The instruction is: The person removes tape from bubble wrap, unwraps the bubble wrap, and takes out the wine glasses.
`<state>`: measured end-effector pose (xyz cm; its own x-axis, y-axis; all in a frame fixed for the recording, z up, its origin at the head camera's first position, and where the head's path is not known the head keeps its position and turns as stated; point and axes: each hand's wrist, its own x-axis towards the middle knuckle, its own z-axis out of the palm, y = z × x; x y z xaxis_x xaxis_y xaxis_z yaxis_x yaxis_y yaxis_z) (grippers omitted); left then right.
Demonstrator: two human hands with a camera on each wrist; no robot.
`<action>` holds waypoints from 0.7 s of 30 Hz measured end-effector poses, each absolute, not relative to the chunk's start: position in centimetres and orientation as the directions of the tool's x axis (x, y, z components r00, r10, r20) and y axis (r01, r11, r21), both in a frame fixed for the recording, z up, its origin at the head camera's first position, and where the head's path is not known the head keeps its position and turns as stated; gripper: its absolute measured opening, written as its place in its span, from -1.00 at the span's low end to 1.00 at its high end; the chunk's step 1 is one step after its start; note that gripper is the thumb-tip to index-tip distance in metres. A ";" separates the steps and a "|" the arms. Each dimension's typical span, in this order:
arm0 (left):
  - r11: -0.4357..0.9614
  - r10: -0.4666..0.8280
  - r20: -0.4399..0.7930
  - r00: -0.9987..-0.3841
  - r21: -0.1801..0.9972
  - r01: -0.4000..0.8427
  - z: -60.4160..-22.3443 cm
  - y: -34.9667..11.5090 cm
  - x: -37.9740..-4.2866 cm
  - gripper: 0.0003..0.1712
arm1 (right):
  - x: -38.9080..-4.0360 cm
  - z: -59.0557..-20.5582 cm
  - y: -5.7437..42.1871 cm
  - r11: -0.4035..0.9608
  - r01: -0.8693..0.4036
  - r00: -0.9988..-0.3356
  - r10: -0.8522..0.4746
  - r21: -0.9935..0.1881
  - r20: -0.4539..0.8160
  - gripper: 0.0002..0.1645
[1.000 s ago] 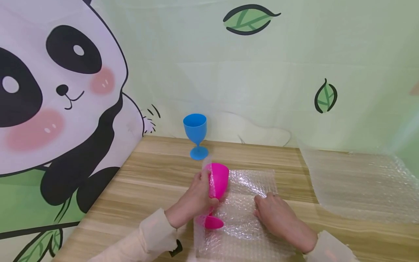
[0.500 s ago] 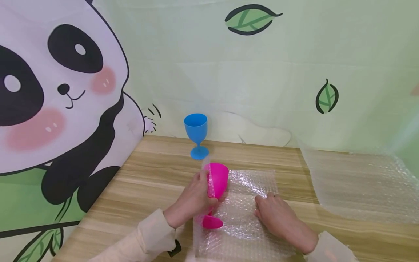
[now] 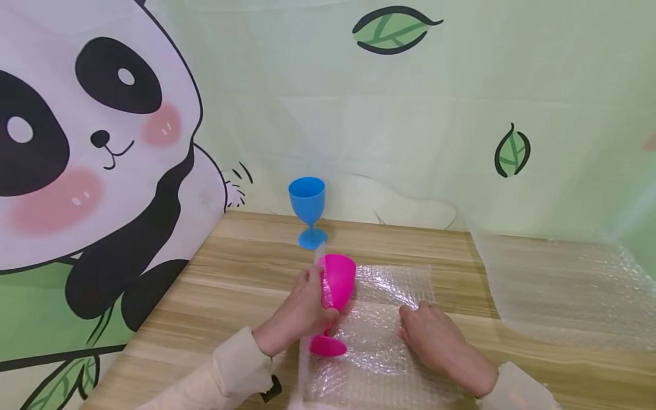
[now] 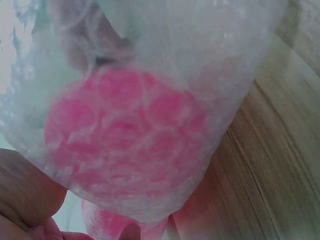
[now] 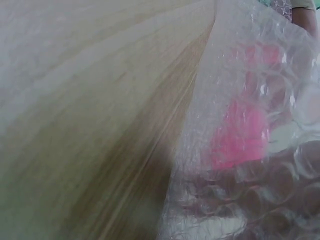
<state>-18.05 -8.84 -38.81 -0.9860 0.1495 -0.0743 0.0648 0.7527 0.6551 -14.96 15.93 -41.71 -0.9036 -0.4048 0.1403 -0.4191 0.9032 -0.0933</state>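
A pink plastic goblet (image 3: 339, 279) lies on its side on a sheet of bubble wrap (image 3: 371, 344) in the head view, its cup pointing away from the person. My left hand (image 3: 297, 310) grips the goblet from the left, together with the wrap's raised left edge. In the left wrist view, the goblet's round pink base (image 4: 125, 135) shows through the wrap. My right hand (image 3: 435, 341) holds the right side of the sheet with curled fingers; its fingertips are hidden underneath. Through the wrap (image 5: 280, 200), pink patches show in the right wrist view.
A blue goblet (image 3: 307, 199) stands upright near the back of the wooden table (image 3: 230, 273). Another piece of bubble wrap (image 3: 569, 290) lies at the right, its far edge against the printed panda backdrop (image 3: 328, 125). A small black object (image 3: 271, 389) shows beneath the left sleeve.
My left hand, the pink goblet and the wrap's left edge have shifted slightly to the left, and more of the goblet's base shows past the wrap. My right hand stays in place.
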 end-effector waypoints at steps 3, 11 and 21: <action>0.748 0.150 -0.067 -0.986 0.660 0.068 -38.9 -9.0 -18.1 -0.01 | -14.9 -41.7 15.9 0.901 -0.424 -0.901 -0.408 -0.095 0.146 -0.68; 0.756 0.148 -0.055 -0.987 0.650 0.077 -38.9 -9.5 -18.0 -0.03 | -15.0 -41.8 16.0 0.887 -0.441 -0.894 -0.420 -0.140 0.153 -0.64; 0.810 0.111 -0.041 -0.993 0.583 0.067 -38.8 -10.1 -18.1 -0.04 | -14.9 -41.6 15.7 0.908 -0.393 -0.919 -0.386 -0.141 0.079 -0.63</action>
